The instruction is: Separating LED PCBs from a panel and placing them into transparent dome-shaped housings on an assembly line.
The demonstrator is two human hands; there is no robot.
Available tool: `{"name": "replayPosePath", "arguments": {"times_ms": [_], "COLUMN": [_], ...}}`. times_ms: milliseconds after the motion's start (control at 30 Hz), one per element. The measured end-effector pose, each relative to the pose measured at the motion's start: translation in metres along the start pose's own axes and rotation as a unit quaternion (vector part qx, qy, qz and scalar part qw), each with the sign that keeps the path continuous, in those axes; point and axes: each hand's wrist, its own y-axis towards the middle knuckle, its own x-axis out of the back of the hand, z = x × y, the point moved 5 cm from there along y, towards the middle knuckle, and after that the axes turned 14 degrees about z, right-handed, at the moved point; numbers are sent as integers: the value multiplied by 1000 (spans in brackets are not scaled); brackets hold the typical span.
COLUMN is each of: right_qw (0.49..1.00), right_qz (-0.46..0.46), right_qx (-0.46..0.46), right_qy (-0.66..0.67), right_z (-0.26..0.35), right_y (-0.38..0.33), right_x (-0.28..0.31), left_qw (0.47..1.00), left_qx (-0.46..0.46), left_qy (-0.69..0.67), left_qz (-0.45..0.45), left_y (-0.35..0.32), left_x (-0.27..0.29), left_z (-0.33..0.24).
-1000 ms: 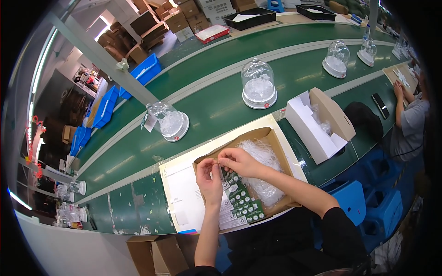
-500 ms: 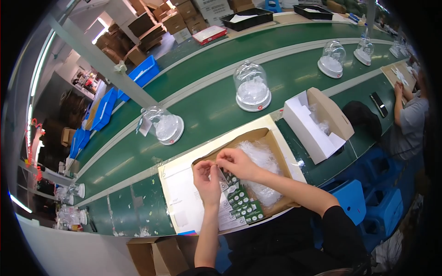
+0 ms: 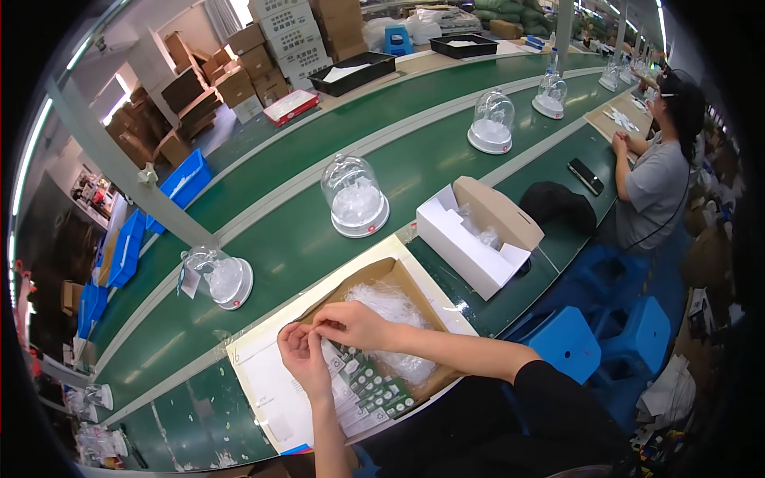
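Observation:
My left hand (image 3: 306,358) and my right hand (image 3: 351,325) meet over the left edge of a shallow cardboard tray (image 3: 434,315). Thumb and fingers of each are pinched together, fingertips almost touching. Whatever lies between them is too small to make out. Beneath my wrists, green and white printed tags (image 3: 381,392) lie in overlapping rows at the tray's near left. Loose clear plastic strands (image 3: 398,307) are heaped in the tray, partly hidden by my right forearm. A white sheet (image 3: 275,398) lies under and beside the tray.
Clear domes on white bases, including a near one (image 3: 355,199) and one with a hanging tag (image 3: 223,279), stand along the green conveyor (image 3: 279,215). Right of the tray sits an open white box (image 3: 470,247). Beyond are a black phone (image 3: 586,177), blue stools (image 3: 562,346) and a seated person (image 3: 657,171).
The view has swung to the right, so the bench and domes appear farther left and lower, and more of the seated person shows. Both hands keep their pinch close together.

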Motion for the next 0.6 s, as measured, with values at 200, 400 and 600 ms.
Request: {"name": "replayPosePath", "arguments": {"times_ms": [200,400,600], "right_qw": [1000,1000,1000], "right_qz": [-8,3,1], "right_qx": [-15,-26,-9], "right_qy": [14,16,1], "right_z": [-3,-4,-7], "right_y": [-4,-6,-9], "right_x": [3,6,12], "left_qw": [994,991,992], "left_qx": [11,-20,-11], "left_qy": [106,134,126], "left_qz": [17,7,7], "left_y": [-3,-7,-5], "left_x": [-6,-14,-18], "left_z": [-1,-3,-1]}}
